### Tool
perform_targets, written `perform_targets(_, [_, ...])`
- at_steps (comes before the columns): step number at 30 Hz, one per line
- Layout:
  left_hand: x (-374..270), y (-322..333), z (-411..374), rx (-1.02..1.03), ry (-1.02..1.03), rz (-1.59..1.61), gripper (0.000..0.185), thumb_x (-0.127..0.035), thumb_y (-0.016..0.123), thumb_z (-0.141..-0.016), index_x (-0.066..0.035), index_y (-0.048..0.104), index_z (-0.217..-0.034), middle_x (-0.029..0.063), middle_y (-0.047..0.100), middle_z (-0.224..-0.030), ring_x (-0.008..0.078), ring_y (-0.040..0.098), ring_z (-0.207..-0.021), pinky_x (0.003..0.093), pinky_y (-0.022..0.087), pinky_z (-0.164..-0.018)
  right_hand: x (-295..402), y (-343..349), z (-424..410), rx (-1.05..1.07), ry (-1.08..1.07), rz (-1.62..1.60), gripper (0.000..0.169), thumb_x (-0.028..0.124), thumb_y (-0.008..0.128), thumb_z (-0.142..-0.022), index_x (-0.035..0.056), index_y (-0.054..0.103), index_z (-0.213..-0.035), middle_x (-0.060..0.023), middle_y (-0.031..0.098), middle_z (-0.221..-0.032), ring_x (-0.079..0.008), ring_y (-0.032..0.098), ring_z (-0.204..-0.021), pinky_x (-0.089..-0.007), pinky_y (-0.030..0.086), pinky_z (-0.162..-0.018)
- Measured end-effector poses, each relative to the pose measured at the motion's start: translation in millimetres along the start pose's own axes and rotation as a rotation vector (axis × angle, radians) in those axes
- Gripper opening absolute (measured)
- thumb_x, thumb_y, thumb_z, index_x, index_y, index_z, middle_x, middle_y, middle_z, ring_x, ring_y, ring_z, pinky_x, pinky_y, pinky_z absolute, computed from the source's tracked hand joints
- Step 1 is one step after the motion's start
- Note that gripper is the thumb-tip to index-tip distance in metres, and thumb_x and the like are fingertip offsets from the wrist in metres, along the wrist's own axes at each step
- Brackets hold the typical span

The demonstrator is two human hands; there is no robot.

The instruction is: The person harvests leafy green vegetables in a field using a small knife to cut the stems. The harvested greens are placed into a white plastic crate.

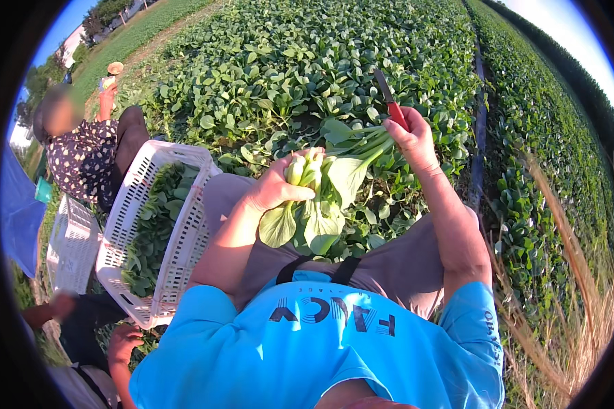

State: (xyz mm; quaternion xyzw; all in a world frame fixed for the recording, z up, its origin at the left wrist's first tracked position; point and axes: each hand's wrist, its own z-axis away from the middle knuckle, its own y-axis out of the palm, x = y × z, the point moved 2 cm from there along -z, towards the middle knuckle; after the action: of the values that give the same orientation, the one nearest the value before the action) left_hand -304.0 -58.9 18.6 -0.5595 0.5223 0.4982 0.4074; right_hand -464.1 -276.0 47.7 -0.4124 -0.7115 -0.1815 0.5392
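Note:
My left hand (271, 188) grips several bok choy plants (314, 176) by their pale stem bases, above my lap. Some of their broad green leaves hang down, and other stems reach out towards my right hand (415, 140). That hand is closed around the red handle of a knife (385, 88), whose blade points up and away from me. Stem tops lie against or just behind my right thumb; whether it also pinches them I cannot tell.
A white plastic crate (184, 240) with leafy greens (158, 225) stands by my left side, with another white crate (74, 240) beyond it. Two people sit or crouch at left. Rows of growing greens (307, 56) spread ahead; a dark hose (478, 128) and dry grass (583, 286) lie right.

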Motion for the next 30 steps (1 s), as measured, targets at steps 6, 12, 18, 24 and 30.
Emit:
perform_targets(6, [-23.1, -38.6, -12.0, -0.386, 0.089, -0.255, 0.045, 0.0, 0.064, -0.066, -0.004, 0.048, -0.107, 0.0049, 0.057, -0.096, 0.0135, 0.055, -0.086, 0.028, 0.046, -0.076, 51.5, 25.3, 14.3, 0.437, 0.136, -0.335, 0.031, 0.02, 0.065, -0.071, 0.0041, 0.053, -0.094, -0.0011, 0.058, -0.076, -0.0055, 0.049, -0.061, -0.0187, 0.036, -0.051])
perform_targets(12, [38.8, 6.5, -49.2, -0.155, -0.028, 0.379, 0.052, -0.026, 0.072, -0.07, -0.003, 0.046, -0.11, 0.0033, 0.053, -0.099, 0.0122, 0.048, -0.092, 0.027, 0.037, -0.084, 34.4, 73.1, 19.8, 0.182, 0.097, -0.319, 0.023, 0.013, 0.06, -0.076, 0.0034, 0.052, -0.095, -0.0011, 0.056, -0.078, -0.0078, 0.048, -0.067, -0.0195, 0.039, -0.064])
perform_targets(18, [15.3, 12.6, -17.3, -0.361, 0.024, 0.255, 0.08, -0.027, 0.081, -0.057, 0.002, 0.035, -0.116, 0.0085, 0.051, -0.104, 0.0165, 0.047, -0.098, 0.0289, 0.035, -0.089, 17.9, 114.3, 14.8, 0.046, -0.108, -0.033, 0.023, 0.012, 0.059, -0.081, 0.0009, 0.05, -0.1, 0.0007, 0.051, -0.082, -0.0053, 0.044, -0.068, -0.0174, 0.037, -0.065])
perform_targets(24, [13.6, -20.7, -5.8, -0.289, 0.234, 0.521, 0.062, -0.002, 0.075, -0.061, 0.002, 0.04, -0.113, 0.0074, 0.055, -0.103, 0.0144, 0.052, -0.094, 0.0275, 0.041, -0.085, 40.7, 170.2, 19.1, 0.002, -0.185, -0.14, 0.032, 0.029, 0.047, -0.09, 0.0017, 0.046, -0.105, -0.0014, 0.05, -0.08, -0.0074, 0.043, -0.069, -0.0203, 0.036, -0.062])
perform_targets(30, [19.4, -39.2, 25.3, -0.399, 0.181, 0.607, 0.048, 0.001, 0.07, -0.063, -0.001, 0.05, -0.107, 0.0042, 0.058, -0.096, 0.0132, 0.055, -0.087, 0.0285, 0.044, -0.079, 67.8, 192.5, 27.9, 0.03, -0.106, -0.237, 0.025, 0.026, 0.045, -0.09, 0.0046, 0.046, -0.103, 0.002, 0.049, -0.075, -0.0002, 0.031, -0.051, -0.015, 0.024, -0.045])
